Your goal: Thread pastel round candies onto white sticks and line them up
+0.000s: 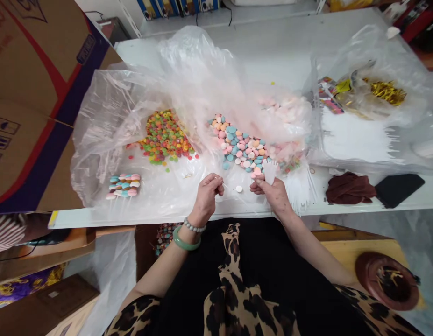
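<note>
My left hand (209,187) is closed in a pinch on what looks like a thin white stick (219,179). My right hand (272,190) is closed round a small bundle of white sticks (270,170) that points away from me. Pink candy (257,172) shows at its fingertips; whether the fingers grip it I cannot tell. Between both hands a single white candy (239,189) lies on the plastic. Just beyond them spreads a pile of pastel candies (246,148) in pink, blue, white and orange. More white sticks (300,189) lie right of my right hand.
Ring-shaped coloured gummies (167,137) are heaped at left on clear plastic (107,112). Several loaded candy sticks (124,185) lie nearer the edge. A large carton (37,93) borders the left. At right are white sticks in a bag (356,137), a brown cloth (349,188) and a black item (398,189).
</note>
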Available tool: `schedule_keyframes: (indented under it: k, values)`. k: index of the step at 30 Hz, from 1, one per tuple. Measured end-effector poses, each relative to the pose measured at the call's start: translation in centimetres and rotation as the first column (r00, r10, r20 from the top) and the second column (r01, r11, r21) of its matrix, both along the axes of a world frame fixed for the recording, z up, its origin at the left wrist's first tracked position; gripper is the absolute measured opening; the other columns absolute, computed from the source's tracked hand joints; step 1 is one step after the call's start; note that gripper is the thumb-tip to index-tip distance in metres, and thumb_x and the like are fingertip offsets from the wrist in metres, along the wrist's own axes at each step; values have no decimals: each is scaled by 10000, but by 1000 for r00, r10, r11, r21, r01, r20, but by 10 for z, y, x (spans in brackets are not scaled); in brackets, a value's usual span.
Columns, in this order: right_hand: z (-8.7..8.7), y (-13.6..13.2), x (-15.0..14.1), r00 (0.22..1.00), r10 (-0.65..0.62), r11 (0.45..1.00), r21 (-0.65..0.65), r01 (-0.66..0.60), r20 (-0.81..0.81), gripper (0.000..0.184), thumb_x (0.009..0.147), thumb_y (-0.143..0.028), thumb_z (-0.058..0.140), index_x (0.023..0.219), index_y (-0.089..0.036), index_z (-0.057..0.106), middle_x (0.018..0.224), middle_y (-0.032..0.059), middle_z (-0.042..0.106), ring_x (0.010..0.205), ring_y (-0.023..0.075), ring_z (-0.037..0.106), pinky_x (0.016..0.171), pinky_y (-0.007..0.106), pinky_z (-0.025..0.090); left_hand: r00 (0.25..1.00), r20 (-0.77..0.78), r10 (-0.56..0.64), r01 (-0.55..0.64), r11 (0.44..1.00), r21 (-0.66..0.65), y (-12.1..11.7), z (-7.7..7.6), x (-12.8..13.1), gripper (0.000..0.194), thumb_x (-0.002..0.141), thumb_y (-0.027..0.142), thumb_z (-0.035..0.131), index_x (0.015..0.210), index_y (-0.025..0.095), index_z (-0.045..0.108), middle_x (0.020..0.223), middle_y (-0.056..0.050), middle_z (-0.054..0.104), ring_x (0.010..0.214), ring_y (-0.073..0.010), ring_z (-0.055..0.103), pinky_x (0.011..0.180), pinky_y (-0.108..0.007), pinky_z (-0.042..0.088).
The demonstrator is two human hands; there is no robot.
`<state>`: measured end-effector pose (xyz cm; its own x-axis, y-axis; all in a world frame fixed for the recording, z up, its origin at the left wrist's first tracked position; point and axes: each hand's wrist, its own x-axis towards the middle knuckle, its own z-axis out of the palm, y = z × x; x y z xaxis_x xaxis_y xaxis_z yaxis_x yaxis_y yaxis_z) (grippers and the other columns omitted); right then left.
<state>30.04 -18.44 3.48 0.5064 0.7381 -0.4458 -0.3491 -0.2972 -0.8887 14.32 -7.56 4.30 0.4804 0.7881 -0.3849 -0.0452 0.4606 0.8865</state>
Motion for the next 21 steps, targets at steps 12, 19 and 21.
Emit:
schedule_keyframes:
  k: [12,19,21]
  values:
    - [-25,-10,8,997,22,999,-40,-25,-67,184,685,-305,652,790,-164,597,495,-41,549,347,73,395,340,213,250,885,-465,-28,347,707,616,38,-51,36,220,851,219,526,1020,205,666,957,-61,633,871,-179,595,796,-303,452]
    - [-26,-18,10,993,23,999,-36,-28,-120,165,701,-303,658,768,-167,593,500,-40,540,358,71,392,352,217,243,765,-627,147,449,576,683,62,-64,32,184,813,184,569,979,193,648,915,-52,614,822,-189,569,788,-316,444]
    - [-25,-20,11,992,-3,1000,-29,-1,-126,171,700,-301,661,781,-166,595,500,-42,540,360,70,394,354,214,237,778,-604,171,449,521,726,46,-55,25,194,844,246,574,1026,203,627,964,-57,601,853,-184,569,796,-306,442]
